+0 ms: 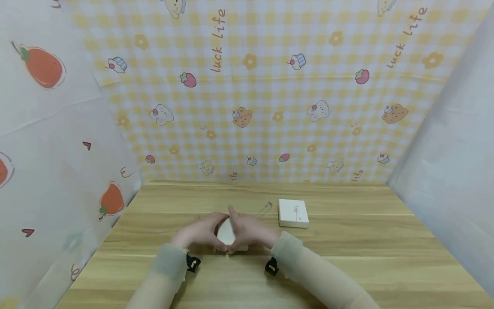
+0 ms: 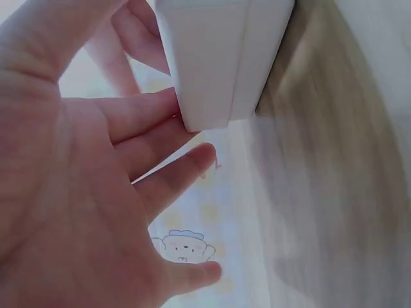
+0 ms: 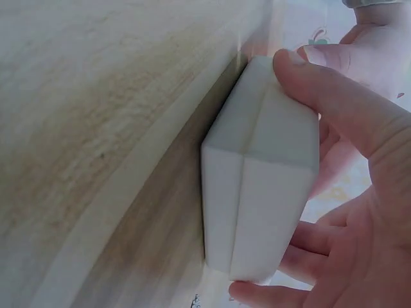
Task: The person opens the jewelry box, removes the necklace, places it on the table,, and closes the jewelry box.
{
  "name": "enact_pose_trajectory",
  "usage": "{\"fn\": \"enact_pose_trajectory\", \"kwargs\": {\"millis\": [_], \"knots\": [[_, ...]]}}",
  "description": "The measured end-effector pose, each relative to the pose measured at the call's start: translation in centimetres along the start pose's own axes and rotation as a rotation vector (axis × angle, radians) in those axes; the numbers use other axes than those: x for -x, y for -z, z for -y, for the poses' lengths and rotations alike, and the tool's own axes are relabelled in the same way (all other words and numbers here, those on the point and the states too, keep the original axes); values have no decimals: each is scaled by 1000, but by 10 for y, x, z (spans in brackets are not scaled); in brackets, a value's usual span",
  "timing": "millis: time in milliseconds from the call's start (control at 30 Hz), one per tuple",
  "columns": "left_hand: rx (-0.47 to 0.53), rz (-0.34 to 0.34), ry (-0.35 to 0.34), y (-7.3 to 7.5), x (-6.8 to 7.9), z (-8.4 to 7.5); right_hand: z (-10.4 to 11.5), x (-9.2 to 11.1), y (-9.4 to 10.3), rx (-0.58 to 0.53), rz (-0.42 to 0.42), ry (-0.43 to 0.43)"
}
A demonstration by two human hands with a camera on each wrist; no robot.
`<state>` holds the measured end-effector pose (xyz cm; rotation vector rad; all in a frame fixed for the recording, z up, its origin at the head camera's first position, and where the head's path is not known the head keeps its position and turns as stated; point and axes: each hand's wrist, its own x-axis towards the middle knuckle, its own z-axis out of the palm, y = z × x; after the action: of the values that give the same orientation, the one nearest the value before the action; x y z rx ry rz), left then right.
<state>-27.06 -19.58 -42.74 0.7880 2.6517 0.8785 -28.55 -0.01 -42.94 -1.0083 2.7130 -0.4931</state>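
My left hand [image 1: 202,231] and right hand [image 1: 251,229] grip a white box [image 1: 226,234]; wooden desk [image 1: 366,236] beneath it, checked cloth [image 1: 266,137] behind.

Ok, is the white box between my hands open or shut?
Shut: in the right wrist view, the two parts of the white box meet along a thin seam, with no gap showing there.

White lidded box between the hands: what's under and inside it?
Under the white lidded box: the wooden tabletop, visible around it; the patch directly beneath is covered. Inside: nothing visible, since it's closed and any contents are hidden.
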Motion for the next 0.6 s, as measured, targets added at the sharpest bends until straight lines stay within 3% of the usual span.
{"fn": "enact_pose_trajectory", "kwargs": {"millis": [167, 300, 600], "knots": [[-144, -25, 85, 10, -3, 4, -7, 7, 7, -83, -13, 9], [-182, -30, 126, 20, -7, 9, -21, 20, 24, -171, -42, -26], [-235, 19, 185, 41, -20, 23, -71, 56, 56, -117, -178, -104]]}}
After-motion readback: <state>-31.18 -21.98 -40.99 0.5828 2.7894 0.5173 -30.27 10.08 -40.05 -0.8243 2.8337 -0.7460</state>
